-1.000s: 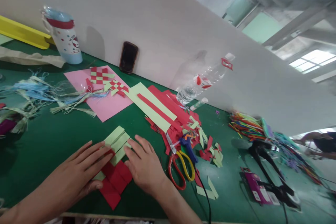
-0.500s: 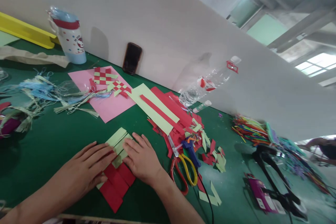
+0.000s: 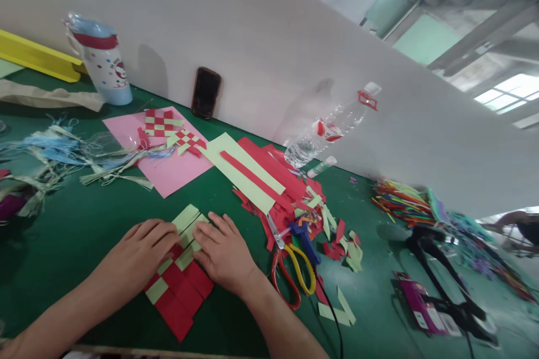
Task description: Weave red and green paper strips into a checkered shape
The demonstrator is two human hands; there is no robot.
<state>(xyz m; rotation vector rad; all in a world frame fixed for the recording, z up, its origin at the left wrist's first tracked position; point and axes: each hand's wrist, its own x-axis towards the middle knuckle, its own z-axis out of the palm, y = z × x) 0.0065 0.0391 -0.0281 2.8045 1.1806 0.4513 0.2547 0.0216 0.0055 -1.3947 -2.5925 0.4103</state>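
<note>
My left hand (image 3: 137, 258) and my right hand (image 3: 225, 255) both rest on a half-woven mat of red and pale green paper strips (image 3: 181, 286) on the green table. My left hand's fingers are curled, their tips pressing on a green strip near the mat's middle. The right hand lies flat with fingers stretched out over the green strips (image 3: 187, 217) at the mat's far end. Neither hand lifts anything.
Scissors with red and yellow handles (image 3: 292, 275) lie just right of my right hand amid paper scraps (image 3: 337, 241). Farther back are a pink sheet with two woven pieces (image 3: 168, 171), long strips (image 3: 248, 171), a plastic bottle (image 3: 324, 134), a phone (image 3: 206, 92) and a tumbler (image 3: 103, 61).
My left hand has drawn back toward me and curled its fingers, uncovering more of the red and green weave. The right hand has barely moved.
</note>
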